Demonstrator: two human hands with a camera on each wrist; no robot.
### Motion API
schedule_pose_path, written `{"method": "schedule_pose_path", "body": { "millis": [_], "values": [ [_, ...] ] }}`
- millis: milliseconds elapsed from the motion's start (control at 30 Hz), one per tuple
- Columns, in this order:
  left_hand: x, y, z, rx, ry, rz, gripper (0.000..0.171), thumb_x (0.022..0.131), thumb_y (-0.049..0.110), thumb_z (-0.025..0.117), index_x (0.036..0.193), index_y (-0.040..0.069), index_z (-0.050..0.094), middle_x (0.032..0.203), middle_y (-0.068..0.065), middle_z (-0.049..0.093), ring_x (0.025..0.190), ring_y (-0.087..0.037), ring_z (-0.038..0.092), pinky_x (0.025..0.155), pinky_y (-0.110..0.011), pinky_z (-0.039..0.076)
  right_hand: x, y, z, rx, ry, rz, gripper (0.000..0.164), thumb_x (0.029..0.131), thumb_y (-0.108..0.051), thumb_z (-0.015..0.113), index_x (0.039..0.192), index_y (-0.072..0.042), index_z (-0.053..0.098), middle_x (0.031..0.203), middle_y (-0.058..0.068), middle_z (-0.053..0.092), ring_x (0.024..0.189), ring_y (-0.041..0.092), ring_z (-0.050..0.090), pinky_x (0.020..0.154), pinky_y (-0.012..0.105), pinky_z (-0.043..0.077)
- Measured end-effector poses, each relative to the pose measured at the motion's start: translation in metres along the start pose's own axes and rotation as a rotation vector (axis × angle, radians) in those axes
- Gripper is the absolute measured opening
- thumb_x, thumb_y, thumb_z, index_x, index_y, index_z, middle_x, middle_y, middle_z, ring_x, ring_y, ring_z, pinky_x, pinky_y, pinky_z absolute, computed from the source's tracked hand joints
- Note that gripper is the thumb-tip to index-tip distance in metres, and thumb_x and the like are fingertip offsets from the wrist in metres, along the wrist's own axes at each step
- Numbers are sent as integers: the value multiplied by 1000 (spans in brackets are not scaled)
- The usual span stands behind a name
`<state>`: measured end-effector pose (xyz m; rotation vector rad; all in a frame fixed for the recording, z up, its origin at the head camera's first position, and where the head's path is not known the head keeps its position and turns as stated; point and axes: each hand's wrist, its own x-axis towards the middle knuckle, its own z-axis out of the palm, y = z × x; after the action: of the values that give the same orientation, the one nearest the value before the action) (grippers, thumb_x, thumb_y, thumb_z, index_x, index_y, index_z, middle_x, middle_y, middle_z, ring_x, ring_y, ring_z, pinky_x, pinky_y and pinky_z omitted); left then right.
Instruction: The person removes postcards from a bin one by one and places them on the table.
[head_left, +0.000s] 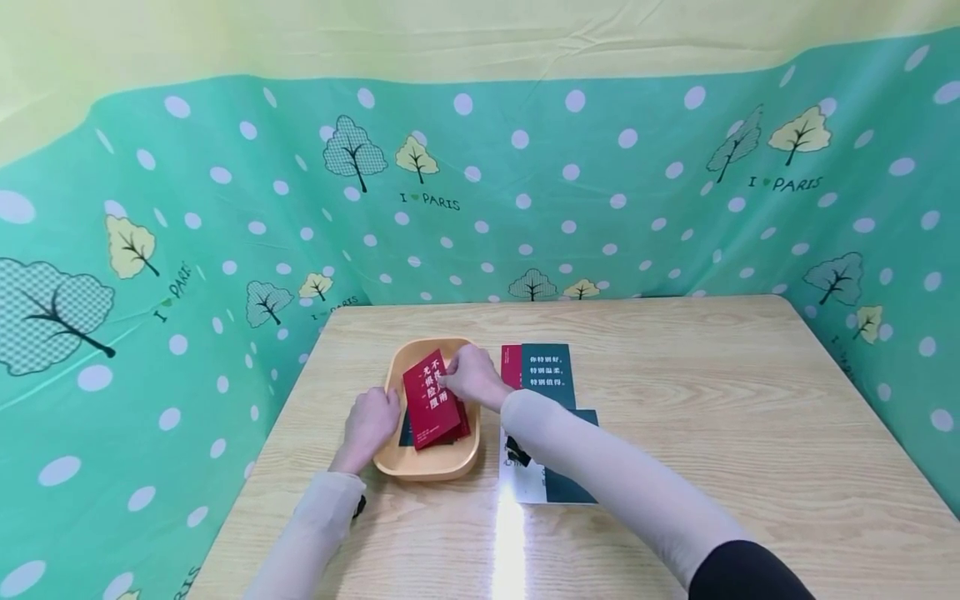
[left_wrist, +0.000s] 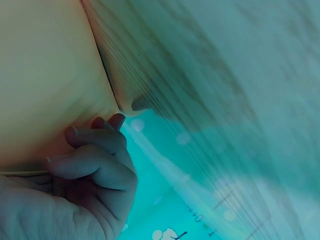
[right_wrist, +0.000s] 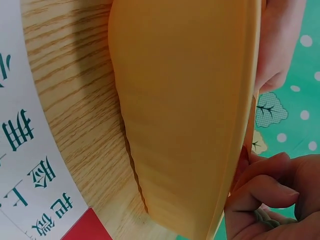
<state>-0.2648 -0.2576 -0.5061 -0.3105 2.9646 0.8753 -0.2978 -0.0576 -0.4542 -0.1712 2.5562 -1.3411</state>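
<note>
My left hand (head_left: 371,425) grips the left rim of a light orange plastic basin (head_left: 427,472); in the left wrist view its curled fingers (left_wrist: 95,165) lie along the basin's edge. Inside lie several cards, with a red card (head_left: 429,410) printed in white characters on top, tilted over another red card and a dark blue-green one. Reaching over the right rim, my right hand (head_left: 474,377) pinches the top red card at its right edge. In the right wrist view the basin wall (right_wrist: 185,110) hides most of the cards, and the right fingers (right_wrist: 265,192) are curled just past the rim.
Right of the basin, more cards lie on the wooden table: a dark green card (head_left: 547,367) over a red card (head_left: 511,360), and below them a white card (head_left: 522,486) beside another dark green one (head_left: 566,487). A green dotted curtain (head_left: 570,200) surrounds the table.
</note>
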Motion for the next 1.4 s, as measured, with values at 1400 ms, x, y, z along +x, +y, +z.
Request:
{"method": "schedule_pose_path", "body": {
  "millis": [1400],
  "values": [
    [-3, 3, 0, -16, -23, -42, 42, 111, 27, 39, 89, -1, 61, 70, -15, 59, 56, -24, 60, 46, -33, 50, -8, 23, -43, 125, 94, 85, 11, 96, -16, 79, 91, -7, 75, 88, 5, 71, 66, 17, 62, 57, 29, 50]
  ]
}}
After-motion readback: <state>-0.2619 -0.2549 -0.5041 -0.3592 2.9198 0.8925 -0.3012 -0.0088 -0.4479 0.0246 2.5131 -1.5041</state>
